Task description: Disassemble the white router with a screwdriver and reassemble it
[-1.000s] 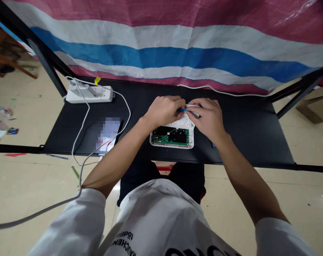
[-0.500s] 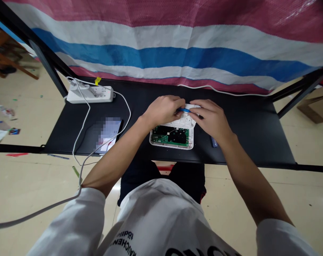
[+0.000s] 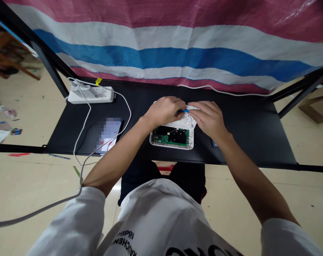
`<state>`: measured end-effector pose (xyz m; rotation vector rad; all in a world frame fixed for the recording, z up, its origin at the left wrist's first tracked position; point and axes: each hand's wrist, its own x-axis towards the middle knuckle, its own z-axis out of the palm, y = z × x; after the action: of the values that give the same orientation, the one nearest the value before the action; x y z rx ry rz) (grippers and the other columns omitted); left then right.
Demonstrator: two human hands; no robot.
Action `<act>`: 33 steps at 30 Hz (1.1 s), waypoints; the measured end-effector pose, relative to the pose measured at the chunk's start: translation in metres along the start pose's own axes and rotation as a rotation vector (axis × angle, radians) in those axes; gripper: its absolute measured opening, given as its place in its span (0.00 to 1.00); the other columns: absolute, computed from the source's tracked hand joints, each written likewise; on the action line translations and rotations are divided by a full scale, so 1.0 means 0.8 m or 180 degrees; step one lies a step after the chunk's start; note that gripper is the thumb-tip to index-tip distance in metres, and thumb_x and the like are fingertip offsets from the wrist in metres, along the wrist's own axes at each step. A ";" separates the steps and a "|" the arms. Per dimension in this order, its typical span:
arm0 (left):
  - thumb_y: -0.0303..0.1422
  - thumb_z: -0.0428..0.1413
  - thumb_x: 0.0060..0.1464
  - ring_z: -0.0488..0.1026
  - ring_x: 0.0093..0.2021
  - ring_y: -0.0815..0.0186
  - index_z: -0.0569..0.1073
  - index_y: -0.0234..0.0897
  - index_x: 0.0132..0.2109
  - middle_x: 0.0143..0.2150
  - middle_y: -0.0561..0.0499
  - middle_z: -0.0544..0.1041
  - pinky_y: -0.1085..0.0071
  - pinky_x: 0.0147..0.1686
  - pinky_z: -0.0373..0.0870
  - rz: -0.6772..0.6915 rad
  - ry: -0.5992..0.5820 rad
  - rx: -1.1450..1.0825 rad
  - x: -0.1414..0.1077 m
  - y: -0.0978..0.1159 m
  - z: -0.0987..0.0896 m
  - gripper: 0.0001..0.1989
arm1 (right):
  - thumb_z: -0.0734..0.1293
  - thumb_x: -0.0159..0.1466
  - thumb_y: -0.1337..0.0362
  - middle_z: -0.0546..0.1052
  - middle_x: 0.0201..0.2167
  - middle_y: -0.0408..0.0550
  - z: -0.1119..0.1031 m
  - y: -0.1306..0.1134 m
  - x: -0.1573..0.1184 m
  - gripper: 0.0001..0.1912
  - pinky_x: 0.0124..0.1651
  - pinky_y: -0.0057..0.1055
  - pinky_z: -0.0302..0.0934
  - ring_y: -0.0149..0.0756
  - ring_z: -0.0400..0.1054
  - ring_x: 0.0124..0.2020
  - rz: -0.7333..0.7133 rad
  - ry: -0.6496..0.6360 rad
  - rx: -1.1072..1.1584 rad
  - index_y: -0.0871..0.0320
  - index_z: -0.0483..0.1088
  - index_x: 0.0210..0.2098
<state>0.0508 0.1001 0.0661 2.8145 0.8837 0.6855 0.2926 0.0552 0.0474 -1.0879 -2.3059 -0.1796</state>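
Observation:
An opened white plastic device case [image 3: 172, 145] lies near the front of the black shelf, with a green circuit board [image 3: 155, 139] and black covers inside. Behind the board stands a white inner panel [image 3: 186, 122], seemingly tilted back from the case. My left hand [image 3: 168, 107] is closed at the left end of a small slim blue piece [image 3: 186, 111], whose kind I cannot make out. On its right end the fingers of my right hand [image 3: 209, 116] pinch together. Both hands hover over the panel, and the fingertips partly hide the blue piece.
A white power strip [image 3: 104, 94] with plugs sits at the back left, its cable [image 3: 84, 124] looping forward across a phone [image 3: 112, 133]. A small dark blue item [image 3: 214, 143] lies by my right wrist. Striped sheeting [image 3: 161, 57] hangs behind the black shelf [image 3: 252, 131].
My right hand has shifted slightly left, its fingers now closer together. The black tip that showed beneath them is hidden. My left hand stays nearly in place.

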 end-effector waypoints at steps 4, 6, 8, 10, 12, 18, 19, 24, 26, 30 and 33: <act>0.28 0.57 0.62 0.81 0.43 0.57 0.80 0.34 0.45 0.42 0.45 0.84 0.65 0.41 0.72 0.0035 0.0040 0.0013 0.001 0.001 0.002 0.08 | 0.69 0.75 0.63 0.85 0.56 0.45 0.003 0.002 0.002 0.06 0.53 0.42 0.66 0.44 0.77 0.54 -0.0271 0.0153 -0.0056 0.49 0.80 0.46; 0.28 0.57 0.61 0.81 0.43 0.57 0.80 0.34 0.45 0.41 0.45 0.84 0.65 0.41 0.72 0.0025 0.0049 0.0007 0.002 0.001 0.002 0.08 | 0.69 0.75 0.64 0.85 0.56 0.44 0.003 0.003 0.004 0.06 0.53 0.42 0.66 0.44 0.78 0.53 -0.0354 0.0156 -0.0110 0.49 0.80 0.47; 0.29 0.58 0.61 0.81 0.43 0.57 0.80 0.34 0.45 0.42 0.45 0.84 0.65 0.41 0.72 0.0025 0.0037 -0.0022 0.003 0.000 0.001 0.08 | 0.68 0.75 0.65 0.85 0.56 0.44 0.001 0.003 0.007 0.07 0.52 0.42 0.67 0.44 0.78 0.54 -0.0419 0.0140 -0.0121 0.49 0.80 0.47; 0.29 0.58 0.60 0.81 0.43 0.57 0.80 0.35 0.46 0.42 0.45 0.84 0.65 0.40 0.72 -0.0003 0.0017 -0.0033 0.003 -0.001 -0.001 0.09 | 0.68 0.75 0.65 0.84 0.57 0.44 -0.001 0.005 0.008 0.08 0.53 0.43 0.67 0.44 0.78 0.54 -0.0465 0.0099 -0.0097 0.49 0.80 0.48; 0.30 0.58 0.60 0.81 0.42 0.57 0.81 0.36 0.46 0.43 0.46 0.84 0.66 0.39 0.71 -0.0072 0.0013 -0.0015 0.002 -0.002 -0.003 0.10 | 0.68 0.75 0.65 0.84 0.58 0.45 -0.004 0.006 0.008 0.08 0.53 0.44 0.67 0.45 0.78 0.54 -0.0461 0.0044 -0.0066 0.49 0.80 0.50; 0.32 0.58 0.61 0.82 0.43 0.57 0.81 0.37 0.48 0.43 0.46 0.84 0.67 0.36 0.69 -0.0096 0.0044 0.0043 0.000 0.001 -0.006 0.10 | 0.70 0.74 0.63 0.83 0.59 0.47 -0.006 0.008 0.003 0.09 0.53 0.46 0.68 0.47 0.78 0.54 -0.0255 -0.0030 -0.0015 0.49 0.81 0.51; 0.31 0.58 0.61 0.82 0.43 0.57 0.81 0.36 0.47 0.43 0.46 0.84 0.66 0.37 0.69 -0.0083 0.0046 0.0041 0.000 0.001 -0.006 0.10 | 0.70 0.73 0.64 0.84 0.58 0.46 -0.006 0.008 0.002 0.09 0.53 0.46 0.68 0.47 0.79 0.54 -0.0244 -0.0008 -0.0016 0.49 0.81 0.50; 0.29 0.58 0.62 0.81 0.43 0.57 0.81 0.34 0.46 0.41 0.45 0.84 0.65 0.40 0.71 0.0057 -0.0065 0.0031 0.002 0.002 -0.006 0.08 | 0.70 0.73 0.65 0.85 0.54 0.45 0.002 0.004 0.002 0.07 0.51 0.44 0.70 0.43 0.79 0.49 -0.0251 0.0194 -0.0028 0.49 0.81 0.47; 0.28 0.58 0.63 0.81 0.43 0.57 0.81 0.34 0.46 0.42 0.44 0.84 0.65 0.41 0.71 0.0087 -0.0077 0.0033 0.002 0.003 -0.007 0.08 | 0.71 0.73 0.65 0.86 0.53 0.45 0.006 0.002 0.001 0.06 0.50 0.43 0.71 0.43 0.79 0.47 -0.0251 0.0298 -0.0005 0.50 0.81 0.46; 0.28 0.58 0.64 0.81 0.42 0.57 0.81 0.34 0.45 0.41 0.44 0.84 0.65 0.41 0.71 0.0092 -0.0088 0.0061 0.002 0.006 -0.009 0.07 | 0.71 0.73 0.65 0.86 0.52 0.45 0.008 0.000 -0.001 0.06 0.49 0.42 0.72 0.42 0.79 0.47 -0.0268 0.0402 0.0049 0.49 0.82 0.45; 0.30 0.57 0.66 0.81 0.43 0.57 0.81 0.36 0.46 0.43 0.46 0.85 0.64 0.41 0.71 0.0161 -0.0057 0.0131 0.001 0.006 -0.014 0.07 | 0.71 0.72 0.64 0.86 0.54 0.45 0.001 -0.001 0.000 0.06 0.52 0.44 0.71 0.44 0.79 0.49 -0.0190 0.0284 -0.0003 0.48 0.82 0.47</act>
<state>0.0490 0.0963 0.0777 2.8837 0.8360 0.6550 0.2921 0.0549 0.0469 -0.9922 -2.2599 -0.2476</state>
